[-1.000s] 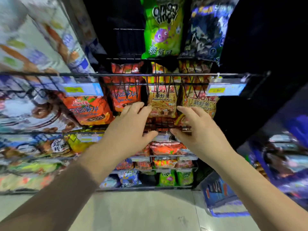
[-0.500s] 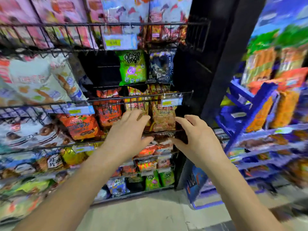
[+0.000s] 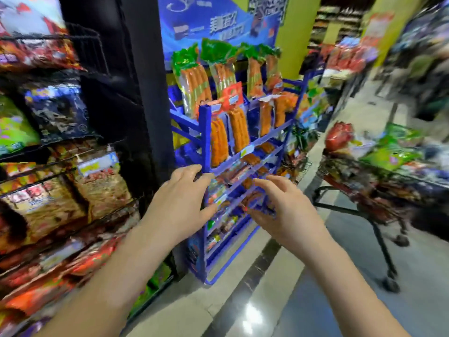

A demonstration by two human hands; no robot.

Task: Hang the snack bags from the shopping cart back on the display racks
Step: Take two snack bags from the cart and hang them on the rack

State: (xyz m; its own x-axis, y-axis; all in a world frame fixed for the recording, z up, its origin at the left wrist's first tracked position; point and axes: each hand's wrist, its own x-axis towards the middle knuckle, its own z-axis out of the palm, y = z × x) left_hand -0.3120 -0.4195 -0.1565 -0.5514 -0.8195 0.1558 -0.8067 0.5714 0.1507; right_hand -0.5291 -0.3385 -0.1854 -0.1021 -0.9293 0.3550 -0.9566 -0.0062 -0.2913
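Ahead of us, both bare hands are raised in mid-air, side by side and apart from each other. Our left hand [image 3: 181,205] is palm down with its fingers [image 3: 192,173] loosely spread and released, holding nothing. Our right hand [image 3: 284,210] is likewise empty, its fingers [image 3: 269,182] gently bent and relaxed.

The snack bags [image 3: 393,147] we are meant to hang, green and red ones among them, lie heaped in the shopping cart [image 3: 349,181]. The cart stands well to the right of our right hand, with no finger touching it. It is blurred, so we cannot read any labels.

On our left, a black wire display rack [image 3: 85,45] holds rows of hanging snack packets and is also clear of our fingers. Straight beyond our hands stands a blue rack [image 3: 205,137] hung with orange sausage packs [image 3: 218,139]. Our left fingertips appear against its corner post, though we cannot tell whether they touch it. Beneath us is a glossy tiled floor [image 3: 303,300].
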